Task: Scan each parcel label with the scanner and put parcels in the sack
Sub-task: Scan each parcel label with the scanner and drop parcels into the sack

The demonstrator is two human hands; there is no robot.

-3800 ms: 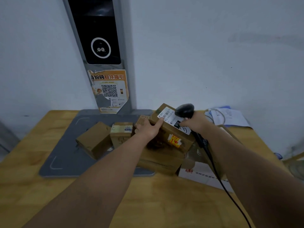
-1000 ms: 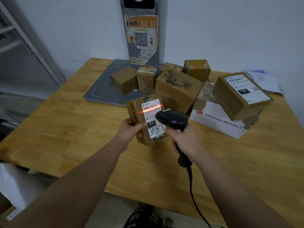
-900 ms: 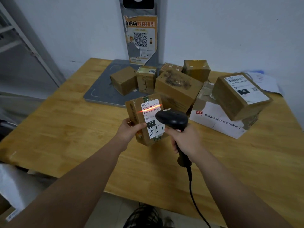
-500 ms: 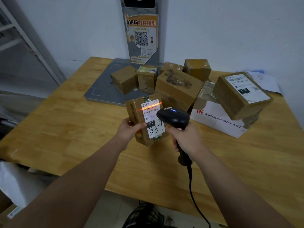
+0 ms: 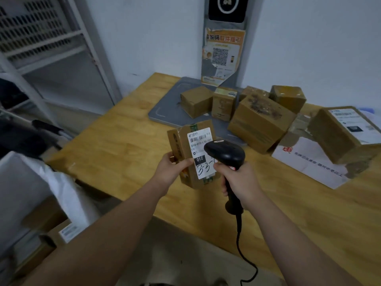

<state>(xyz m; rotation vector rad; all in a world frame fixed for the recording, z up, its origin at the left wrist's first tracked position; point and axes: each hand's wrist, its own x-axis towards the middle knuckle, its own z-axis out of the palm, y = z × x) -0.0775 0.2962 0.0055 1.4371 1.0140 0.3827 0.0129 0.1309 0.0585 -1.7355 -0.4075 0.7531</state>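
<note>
My left hand (image 5: pixel 172 169) grips a small brown parcel (image 5: pixel 183 141) upright above the wooden table (image 5: pixel 123 153), its white label (image 5: pixel 199 141) facing me. In my right hand (image 5: pixel 240 180) I hold the black corded scanner (image 5: pixel 225 152), whose head covers the label's right edge. No red scan line shows on the label. A white sack (image 5: pixel 31 182) stands open at the lower left, beside the table's corner, with boxes inside it.
Several brown parcels (image 5: pixel 259 120) lie at the back of the table, some on a grey scale pad (image 5: pixel 165 112). A large labelled box (image 5: pixel 346 133) rests on a white mailer (image 5: pixel 309 162) at the right. A metal shelf frame (image 5: pixel 51 58) stands on the left.
The red scan line on the label has gone out. My view has swung left, bringing the white sack into sight. Both hands still hold the parcel and scanner close together.
</note>
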